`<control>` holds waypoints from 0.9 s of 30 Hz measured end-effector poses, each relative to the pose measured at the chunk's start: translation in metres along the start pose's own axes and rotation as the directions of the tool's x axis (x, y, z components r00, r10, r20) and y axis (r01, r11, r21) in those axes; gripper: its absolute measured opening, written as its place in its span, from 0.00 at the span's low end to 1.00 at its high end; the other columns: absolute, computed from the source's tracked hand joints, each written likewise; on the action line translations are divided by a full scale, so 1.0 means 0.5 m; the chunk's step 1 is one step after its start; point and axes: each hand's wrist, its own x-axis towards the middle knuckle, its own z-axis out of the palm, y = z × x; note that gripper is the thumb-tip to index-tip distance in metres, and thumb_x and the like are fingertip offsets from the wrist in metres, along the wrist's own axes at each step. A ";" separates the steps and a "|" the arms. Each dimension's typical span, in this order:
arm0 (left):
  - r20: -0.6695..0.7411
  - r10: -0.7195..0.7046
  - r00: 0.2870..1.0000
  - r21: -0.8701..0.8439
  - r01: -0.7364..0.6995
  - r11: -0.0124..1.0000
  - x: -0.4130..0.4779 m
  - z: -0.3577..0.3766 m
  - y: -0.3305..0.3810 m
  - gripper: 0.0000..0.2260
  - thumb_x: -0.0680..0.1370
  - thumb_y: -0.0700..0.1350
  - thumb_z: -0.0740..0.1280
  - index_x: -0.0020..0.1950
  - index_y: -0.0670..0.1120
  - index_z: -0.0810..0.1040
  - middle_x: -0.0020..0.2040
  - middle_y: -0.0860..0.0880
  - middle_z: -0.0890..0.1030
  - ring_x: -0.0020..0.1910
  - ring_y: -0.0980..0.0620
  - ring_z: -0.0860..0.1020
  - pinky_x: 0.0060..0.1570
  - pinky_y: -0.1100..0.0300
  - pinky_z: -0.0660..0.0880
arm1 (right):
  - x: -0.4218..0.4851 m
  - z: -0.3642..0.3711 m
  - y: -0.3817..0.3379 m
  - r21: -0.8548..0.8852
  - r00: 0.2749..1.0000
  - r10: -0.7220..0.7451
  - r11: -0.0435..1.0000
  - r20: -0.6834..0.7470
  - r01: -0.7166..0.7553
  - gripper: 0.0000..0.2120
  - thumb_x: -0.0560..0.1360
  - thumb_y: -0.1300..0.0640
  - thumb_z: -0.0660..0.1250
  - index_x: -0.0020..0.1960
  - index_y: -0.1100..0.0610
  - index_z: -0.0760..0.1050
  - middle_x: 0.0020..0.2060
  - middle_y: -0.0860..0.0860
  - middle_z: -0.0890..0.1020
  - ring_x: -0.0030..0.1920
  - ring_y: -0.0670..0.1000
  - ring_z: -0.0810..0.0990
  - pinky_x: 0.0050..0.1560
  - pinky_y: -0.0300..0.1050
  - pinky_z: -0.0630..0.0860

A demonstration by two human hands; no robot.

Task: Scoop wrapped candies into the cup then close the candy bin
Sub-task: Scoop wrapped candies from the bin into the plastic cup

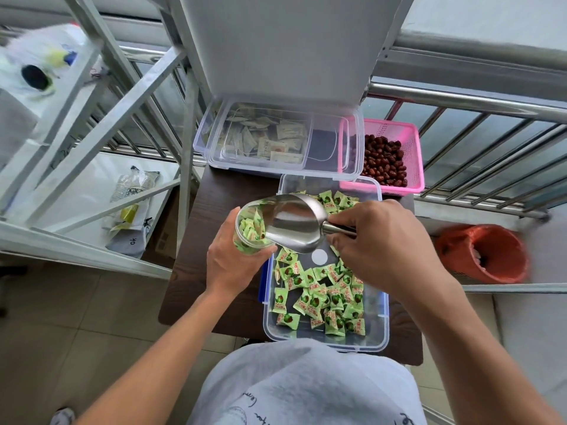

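Observation:
A clear plastic cup holding green wrapped candies is tilted toward the right, and my left hand grips it from below, just left of the candy bin. My right hand holds the handle of a steel scoop, whose mouth meets the cup's rim. The scoop's bowl looks empty. Below them the open clear candy bin holds several green wrapped candies. A clear lid lies across the bin behind it.
The bins stand on a small dark table. Behind are a clear bin of pale packets and a pink basket of red dates. A metal railing runs along the back, an orange-lined waste bin stands right, a metal rack left.

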 end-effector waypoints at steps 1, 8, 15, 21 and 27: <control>-0.005 -0.001 1.000 0.000 0.001 1.000 -0.001 -0.001 0.000 0.44 0.63 0.54 0.85 0.76 0.49 0.70 0.62 0.52 0.82 0.59 0.51 0.82 0.59 0.48 0.81 | -0.001 -0.001 0.000 -0.005 1.000 0.000 1.000 -0.011 0.000 0.06 0.73 0.53 0.69 0.45 0.50 0.84 0.32 0.49 0.83 0.36 0.54 0.79 0.34 0.49 0.79; 0.004 0.006 1.000 0.007 -0.006 1.000 -0.003 -0.004 -0.008 0.45 0.65 0.55 0.84 0.77 0.50 0.68 0.61 0.52 0.81 0.54 0.51 0.83 0.55 0.50 0.83 | -0.017 -0.024 0.012 0.099 1.000 0.018 0.995 -0.022 -0.016 0.05 0.74 0.52 0.71 0.47 0.47 0.86 0.31 0.45 0.83 0.32 0.47 0.78 0.33 0.47 0.77; 0.027 -0.021 0.999 0.006 0.021 1.000 0.002 -0.008 -0.014 0.46 0.64 0.61 0.82 0.77 0.51 0.68 0.64 0.51 0.81 0.60 0.50 0.81 0.60 0.47 0.80 | 0.007 0.029 0.103 0.078 0.974 0.228 0.971 -0.012 -0.227 0.10 0.77 0.48 0.67 0.49 0.51 0.84 0.36 0.52 0.84 0.37 0.57 0.80 0.39 0.52 0.79; 0.038 0.000 0.999 0.023 0.000 1.000 0.008 -0.010 -0.016 0.45 0.64 0.58 0.84 0.77 0.50 0.69 0.64 0.50 0.81 0.60 0.50 0.82 0.61 0.48 0.80 | 0.003 0.104 0.165 -0.083 0.882 0.408 0.913 0.238 -0.400 0.17 0.78 0.47 0.64 0.39 0.59 0.78 0.36 0.59 0.80 0.39 0.62 0.79 0.36 0.47 0.71; 0.045 0.009 0.999 0.022 -0.010 1.000 0.005 -0.008 -0.018 0.45 0.64 0.57 0.84 0.77 0.50 0.69 0.64 0.50 0.81 0.60 0.50 0.81 0.61 0.46 0.80 | -0.009 0.113 0.179 -0.168 0.795 0.502 0.864 0.340 -0.474 0.13 0.78 0.51 0.62 0.50 0.61 0.75 0.52 0.63 0.82 0.43 0.60 0.74 0.45 0.47 0.75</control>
